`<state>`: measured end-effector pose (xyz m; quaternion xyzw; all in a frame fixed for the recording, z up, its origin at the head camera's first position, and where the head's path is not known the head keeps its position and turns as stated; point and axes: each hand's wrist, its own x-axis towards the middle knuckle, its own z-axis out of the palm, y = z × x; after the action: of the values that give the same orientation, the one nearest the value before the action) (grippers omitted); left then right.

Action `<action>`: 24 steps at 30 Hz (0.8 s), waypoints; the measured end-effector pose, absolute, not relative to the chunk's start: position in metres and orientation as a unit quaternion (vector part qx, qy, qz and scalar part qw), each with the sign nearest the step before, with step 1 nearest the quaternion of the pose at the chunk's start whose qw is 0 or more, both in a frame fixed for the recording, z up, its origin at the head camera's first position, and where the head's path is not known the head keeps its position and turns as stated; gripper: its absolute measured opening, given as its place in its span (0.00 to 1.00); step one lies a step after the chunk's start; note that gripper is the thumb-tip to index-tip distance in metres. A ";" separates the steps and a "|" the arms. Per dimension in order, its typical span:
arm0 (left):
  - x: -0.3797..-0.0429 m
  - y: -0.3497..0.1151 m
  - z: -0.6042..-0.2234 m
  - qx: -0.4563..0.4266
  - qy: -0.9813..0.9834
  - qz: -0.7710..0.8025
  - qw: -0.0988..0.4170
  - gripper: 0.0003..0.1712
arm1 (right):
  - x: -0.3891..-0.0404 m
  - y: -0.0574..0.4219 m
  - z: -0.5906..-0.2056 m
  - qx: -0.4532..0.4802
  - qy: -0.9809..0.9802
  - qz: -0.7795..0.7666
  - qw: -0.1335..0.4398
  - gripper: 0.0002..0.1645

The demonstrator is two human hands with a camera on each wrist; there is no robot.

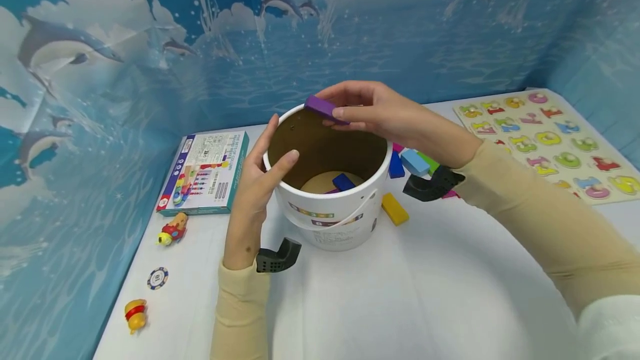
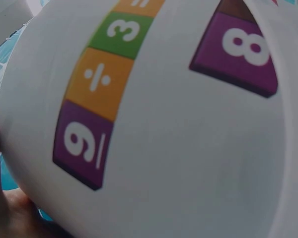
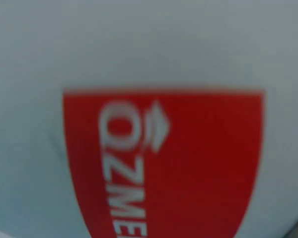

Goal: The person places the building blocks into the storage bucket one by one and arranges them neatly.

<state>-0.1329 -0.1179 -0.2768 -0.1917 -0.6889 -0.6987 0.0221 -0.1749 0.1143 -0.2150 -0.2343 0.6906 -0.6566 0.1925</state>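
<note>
The right hand [image 1: 362,107] pinches a purple block [image 1: 318,105], thumb on the near side, gap closed to the block's thickness. The block is held above the mouth of the white bucket [image 1: 327,240], upper centre of the frame, one end slanting up to the left. A pinch at one end presumably keeps the rest of the block free of the fingers.

The left hand [image 1: 257,185] rests at the bucket's left rim, thumb and fingers spread, apparently to steady it.

Inside, a blue block [image 1: 343,182] lies on the bottom. Right of the bucket, a yellow block [image 1: 395,209] and a light blue block [image 1: 415,162] lie on the table [image 1: 400,293], within easy reach, I judge. A flat box [image 1: 202,171] sits at centre left; a number board [image 1: 550,138] occupies the upper right.
</note>
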 end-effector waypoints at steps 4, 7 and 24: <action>-0.133 -0.117 -0.277 -0.198 -0.682 -0.704 0.016 0.40 | -0.187 0.107 -0.217 -0.283 0.751 -0.558 0.211 0.23; -0.133 -0.117 -0.277 -0.196 -0.681 -0.705 0.015 0.40 | -0.192 0.101 -0.218 -0.327 0.776 -0.485 0.236 0.21; -0.134 -0.118 -0.277 -0.189 -0.690 -0.698 0.027 0.40 | -0.195 0.081 -0.226 -0.440 0.761 -0.267 0.396 0.22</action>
<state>-0.1340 -0.1175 -0.2774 -0.1889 -0.6902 -0.6979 0.0274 -0.1952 0.0809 -0.2260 -0.4396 0.7607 -0.2674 0.3957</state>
